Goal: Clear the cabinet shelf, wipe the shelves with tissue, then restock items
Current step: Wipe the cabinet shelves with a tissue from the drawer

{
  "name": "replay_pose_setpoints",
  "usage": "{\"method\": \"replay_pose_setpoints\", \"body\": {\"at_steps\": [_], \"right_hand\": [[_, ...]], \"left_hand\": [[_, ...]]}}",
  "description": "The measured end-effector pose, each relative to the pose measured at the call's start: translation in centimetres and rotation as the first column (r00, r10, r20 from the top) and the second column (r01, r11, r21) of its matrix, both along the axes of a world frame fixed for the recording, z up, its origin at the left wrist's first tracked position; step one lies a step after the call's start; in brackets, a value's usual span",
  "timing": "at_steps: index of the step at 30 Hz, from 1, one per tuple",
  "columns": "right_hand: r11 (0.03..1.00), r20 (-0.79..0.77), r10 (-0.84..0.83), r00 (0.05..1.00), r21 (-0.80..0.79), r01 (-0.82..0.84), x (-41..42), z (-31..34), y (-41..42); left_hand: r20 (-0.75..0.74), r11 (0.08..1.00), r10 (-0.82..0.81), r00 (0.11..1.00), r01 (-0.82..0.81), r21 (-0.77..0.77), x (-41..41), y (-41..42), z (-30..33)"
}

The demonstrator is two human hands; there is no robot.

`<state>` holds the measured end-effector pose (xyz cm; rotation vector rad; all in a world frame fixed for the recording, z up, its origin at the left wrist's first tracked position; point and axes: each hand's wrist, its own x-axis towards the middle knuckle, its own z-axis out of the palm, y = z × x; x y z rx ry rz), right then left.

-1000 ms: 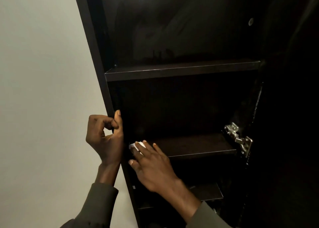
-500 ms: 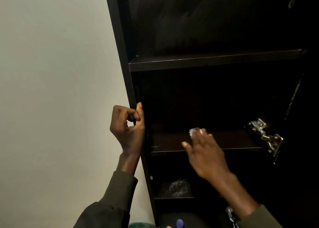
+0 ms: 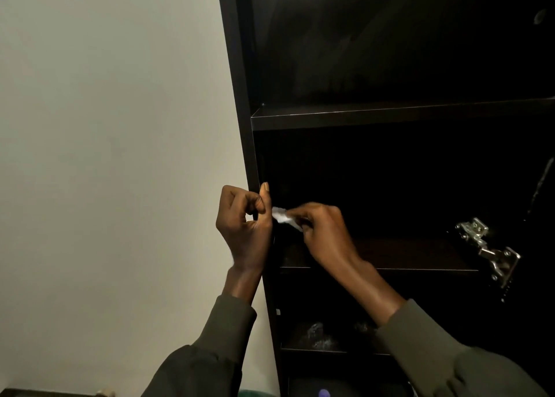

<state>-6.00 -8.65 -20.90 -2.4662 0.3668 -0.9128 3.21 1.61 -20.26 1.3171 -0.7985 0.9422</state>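
Pinching one small wad of white tissue (image 3: 283, 218) between curled fingers, the right hand (image 3: 322, 234) holds it against the inner face of the cabinet's left side panel (image 3: 240, 102), just above the middle shelf (image 3: 420, 257). Beside it the left hand (image 3: 244, 225) has its own grip on that panel's front edge, the thumb upright on the inner side and the fingers curled round on the wall side. Both wrists come out of two olive sleeves (image 3: 225, 330). Three dark shelves show inside the cabinet: an upper shelf (image 3: 390, 115), the middle one, and a lower shelf (image 3: 309, 347) bearing some crinkled clear plastic (image 3: 318, 335), too dim to count. One metal hinge (image 3: 489, 251) sits at the right. A plain pale wall (image 3: 105, 156) fills the left.
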Motion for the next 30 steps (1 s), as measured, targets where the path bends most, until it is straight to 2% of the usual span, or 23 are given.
{"method": "replay_pose_setpoints", "body": {"at_steps": [3, 6, 10, 13, 16, 20, 22, 24, 25, 27, 30], "right_hand": [[0.989, -0.040, -0.066, 0.997, -0.137, 0.060, 1.9, -1.4, -0.2], [0.985, -0.083, -0.058, 0.995, -0.164, 0.044, 3.1, -3.1, 0.0], [0.999, -0.155, -0.035, 0.987, -0.006, 0.035, 3.8, -4.1, 0.3], [0.998, -0.220, -0.024, 0.975, 0.045, 0.035, 4.1, -3.7, -0.1], [0.998, -0.255, -0.017, 0.967, 0.058, 0.032, 3.5, -2.8, 0.6], [1.000, -0.298, 0.027, 0.954, 0.001, -0.028, 1.4, -2.3, 2.3], [0.994, -0.357, 0.100, 0.929, 0.065, -0.082, 0.7, -1.3, 2.0], [0.988, -0.363, 0.113, 0.925, 0.137, -0.067, 0.9, -0.2, 1.0], [0.991, -0.326, 0.066, 0.943, 0.129, -0.025, 1.2, 0.4, 0.5], [0.997, -0.224, -0.071, 0.972, -0.002, 0.072, 2.2, 0.5, -0.1], [0.984, -0.264, -0.101, 0.959, -0.170, 0.057, 3.2, -0.6, 1.1]], "left_hand": [[0.003, 1.000, 0.009, 1.000, -0.009, 0.007, 0.1, 0.1, -0.1], [-0.003, 1.000, 0.011, 1.000, -0.010, 0.007, 0.1, 0.1, 0.0], [-0.010, 1.000, -0.007, 1.000, 0.007, 0.007, 0.0, 0.1, 0.0], [-0.028, 1.000, -0.012, 1.000, 0.012, 0.009, 0.1, 0.0, 0.0], [-0.045, 1.000, -0.018, 0.999, 0.018, 0.003, 0.2, -0.1, -0.1], [-0.053, 1.000, -0.019, 0.998, 0.019, 0.004, 0.2, -0.2, -0.1], [-0.052, 1.000, -0.015, 0.999, 0.015, 0.007, 0.2, -0.2, -0.2], [-0.048, 1.000, -0.016, 0.999, 0.017, 0.013, 0.3, -0.1, -0.2], [-0.047, 1.000, -0.017, 0.999, 0.017, 0.014, 0.3, -0.1, -0.2], [-0.049, 1.000, -0.016, 0.999, 0.017, 0.016, 0.3, 0.1, -0.1], [-0.045, 1.000, -0.022, 0.999, 0.023, 0.021, 0.4, 0.4, -0.1]]}}
